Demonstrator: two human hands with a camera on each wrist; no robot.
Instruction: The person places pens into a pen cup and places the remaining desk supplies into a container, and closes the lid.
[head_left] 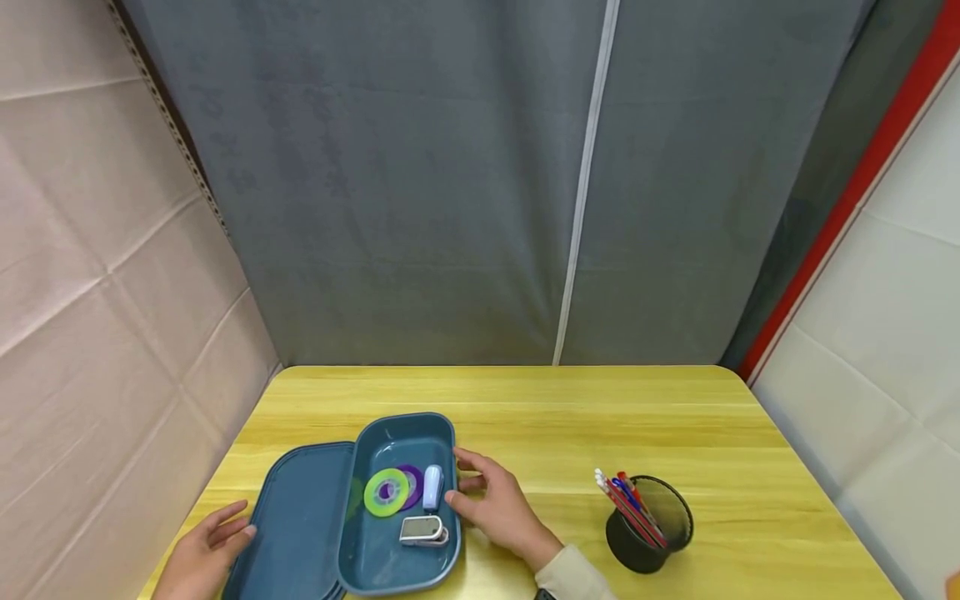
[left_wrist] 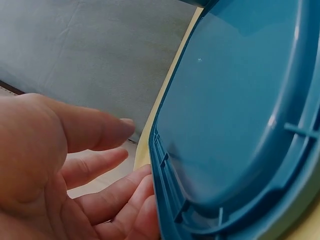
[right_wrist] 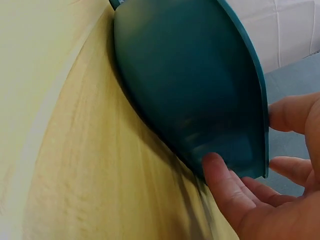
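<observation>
A blue plastic box [head_left: 397, 558] stands on the table with its flat blue lid [head_left: 300, 508] beside it on the left. In the box are a green tape roll [head_left: 374, 502], a purple tape roll [head_left: 416, 485], a small light-blue oblong item [head_left: 432, 483] and a grey-and-white clip-like item [head_left: 422, 528]. My left hand [head_left: 204, 550] is at the lid's left edge; in the left wrist view its lower fingers [left_wrist: 142, 200] touch the edge, the others apart from it. My right hand [head_left: 498, 504] rests its extended fingers along the box's right wall, one fingertip [right_wrist: 213, 162] on the outside.
A black mesh pen cup [head_left: 636, 546] with several pens and pencils [head_left: 632, 508] stands to the right on the wooden table [head_left: 555, 433]. A grey curtain [head_left: 420, 208] hangs behind the table's back edge, with pale cloth on both sides.
</observation>
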